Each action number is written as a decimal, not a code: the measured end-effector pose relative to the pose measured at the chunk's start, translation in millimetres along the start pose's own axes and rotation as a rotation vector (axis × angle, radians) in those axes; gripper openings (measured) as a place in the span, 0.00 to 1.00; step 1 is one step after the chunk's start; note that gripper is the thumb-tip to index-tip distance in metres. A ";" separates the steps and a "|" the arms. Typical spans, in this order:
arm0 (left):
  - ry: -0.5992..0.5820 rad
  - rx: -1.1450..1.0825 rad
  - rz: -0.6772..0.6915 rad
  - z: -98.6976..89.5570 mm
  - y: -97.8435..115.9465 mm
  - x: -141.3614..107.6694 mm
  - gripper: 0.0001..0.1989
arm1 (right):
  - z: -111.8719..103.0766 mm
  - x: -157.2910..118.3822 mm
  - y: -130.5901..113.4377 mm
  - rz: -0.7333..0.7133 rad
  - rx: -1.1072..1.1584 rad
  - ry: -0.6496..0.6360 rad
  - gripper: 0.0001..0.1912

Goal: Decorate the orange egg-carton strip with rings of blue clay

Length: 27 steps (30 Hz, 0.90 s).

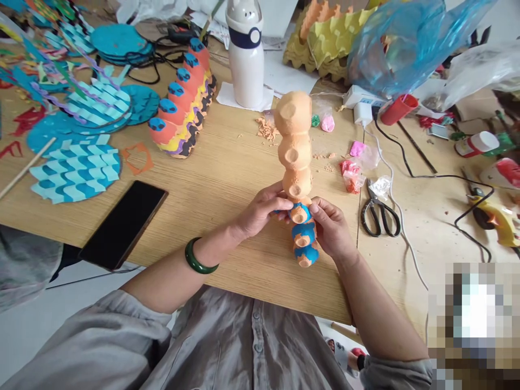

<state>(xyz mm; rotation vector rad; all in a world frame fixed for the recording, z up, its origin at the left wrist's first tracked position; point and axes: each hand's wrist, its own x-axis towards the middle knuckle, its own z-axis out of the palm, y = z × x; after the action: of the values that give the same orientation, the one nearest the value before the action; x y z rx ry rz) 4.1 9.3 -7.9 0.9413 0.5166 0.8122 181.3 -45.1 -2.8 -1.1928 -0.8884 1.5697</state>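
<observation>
An orange egg-carton strip (295, 157), a row of bumps with hollowed tips, points away from me above the table. Blue material covers parts of its near bumps, leaving their tips orange. From the left, my left hand (260, 210) grips the strip near its middle, thumb and fingers closed at the blue edge. Some blue shows beneath those fingers; whether it is a separate piece, I cannot tell. On the opposite side, my right hand (330, 223) pinches the strip with its thumb against the same bump. The undersides of both hands' fingers are hidden.
A decorated egg-carton strip (182, 100) lies left of a white bottle (246, 65). Nearer me are a phone (124, 225) and blue paper discs (77, 168). Scissors (379, 211), a white cable (392, 189) and a yellow glue gun (498, 219) lie to the right.
</observation>
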 end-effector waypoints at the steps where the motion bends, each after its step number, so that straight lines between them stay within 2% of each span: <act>1: 0.002 0.035 -0.001 0.4 -0.5 -0.1 0.12 | 0.1 -0.5 -0.5 -0.001 -0.006 0.007 0.23; 4: 0.016 0.097 -0.064 0.6 -1.5 0.2 0.16 | 1.9 -1.9 -3.1 -0.024 -0.020 0.005 0.22; 9: 0.008 0.034 -0.183 -3.7 -0.4 3.1 0.21 | 3.5 -1.3 -5.2 0.016 -0.009 -0.014 0.22; 17: -0.080 0.053 -0.168 -9.2 3.9 3.9 0.28 | 0.4 -1.6 -4.4 0.110 0.085 -0.032 0.22; 21: -0.067 0.008 -0.145 -6.4 -0.1 4.5 0.29 | -0.9 -0.9 -2.5 0.108 0.103 -0.027 0.20; 27: -0.072 -0.192 -0.126 -0.5 -2.8 7.4 0.20 | -1.0 7.6 -0.9 0.027 0.168 -0.089 0.20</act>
<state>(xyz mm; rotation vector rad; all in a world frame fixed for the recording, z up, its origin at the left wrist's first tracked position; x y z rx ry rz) 9.2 14.4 -10.8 0.7501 0.4234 0.6983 181.9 -37.5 -4.3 -1.0267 -0.7829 1.6949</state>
